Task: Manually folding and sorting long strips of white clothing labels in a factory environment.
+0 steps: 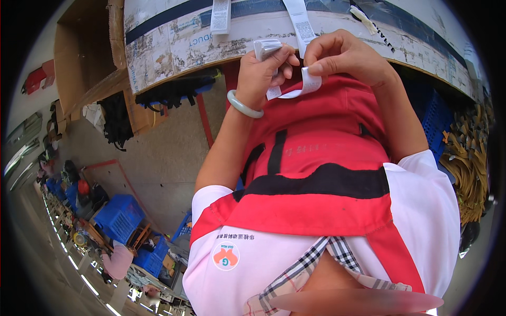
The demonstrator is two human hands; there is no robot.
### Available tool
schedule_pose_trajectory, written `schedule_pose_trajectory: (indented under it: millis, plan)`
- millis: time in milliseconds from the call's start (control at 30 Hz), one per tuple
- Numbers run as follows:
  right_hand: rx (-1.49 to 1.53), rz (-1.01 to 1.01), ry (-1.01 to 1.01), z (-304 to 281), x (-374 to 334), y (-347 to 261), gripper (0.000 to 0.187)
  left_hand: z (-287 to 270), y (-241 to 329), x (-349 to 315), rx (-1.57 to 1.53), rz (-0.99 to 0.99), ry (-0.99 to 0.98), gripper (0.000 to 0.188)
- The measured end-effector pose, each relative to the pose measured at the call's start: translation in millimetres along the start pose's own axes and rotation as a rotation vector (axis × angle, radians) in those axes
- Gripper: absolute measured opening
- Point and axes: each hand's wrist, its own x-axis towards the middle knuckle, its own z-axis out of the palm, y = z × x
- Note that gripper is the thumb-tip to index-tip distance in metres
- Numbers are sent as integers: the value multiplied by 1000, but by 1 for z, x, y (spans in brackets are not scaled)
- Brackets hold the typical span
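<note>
In my left hand [257, 73] is a stack of white care labels [266, 48], gripped between thumb and fingers. My right hand [350, 57] pinches the end of a white label strip [311, 81] between thumb and forefinger. That strip curves down and back towards the left hand, in front of my red apron [321, 126]. Both hands are above the near edge of the work table [163, 58]. A printed label strip [299, 23] lies on the table just beyond the right hand. To its left a pile of labels [220, 18] rests on the tabletop.
An open cardboard box [84, 52] stands left of the table. Black straps [117, 118] hang below it. A black and white cord [371, 23] lies on the table at right. Beside me at right are a blue crate [429, 118] and bundled brown strips [469, 158].
</note>
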Motion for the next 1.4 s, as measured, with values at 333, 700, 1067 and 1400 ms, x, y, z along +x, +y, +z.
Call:
schedule_pose_trajectory:
  millis: [333,700,1067,1400]
  plan:
    - [-80,-167,340,19,18,33,17,5,-8,-2,-191,-93,-265,42]
    - [-1053,-474,759,-43,50,36,16,4,-8,5,8,-99,-173,22]
    - [-633,-431,433,-12,25,22,18,-1,-6,17,457,623,103,14]
    - [-586,-438,469,-3,19,28,18,5,-6,7,209,389,116,18]
